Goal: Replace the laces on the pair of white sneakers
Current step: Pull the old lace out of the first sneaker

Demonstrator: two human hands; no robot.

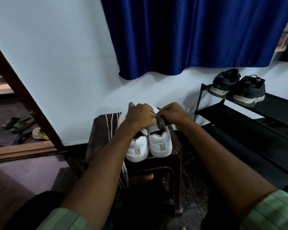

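Two white sneakers stand side by side on a dark plastic stool (176,143), heels toward me: the left sneaker (138,146) and the right sneaker (160,143). My left hand (140,116) and my right hand (172,113) are both over the right sneaker's front. Between them they pinch a thin white lace end (153,114) beside the shoe's dark tongue (161,122). The eyelets are hidden behind my hands. Loose white laces (111,125) lie across the stool's left side and hang over its front edge.
A black shoe rack (239,117) stands to the right with a pair of dark sneakers (238,87) on top. A blue curtain (189,35) hangs on the white wall behind. An open doorway at left shows sandals (39,133) on the floor.
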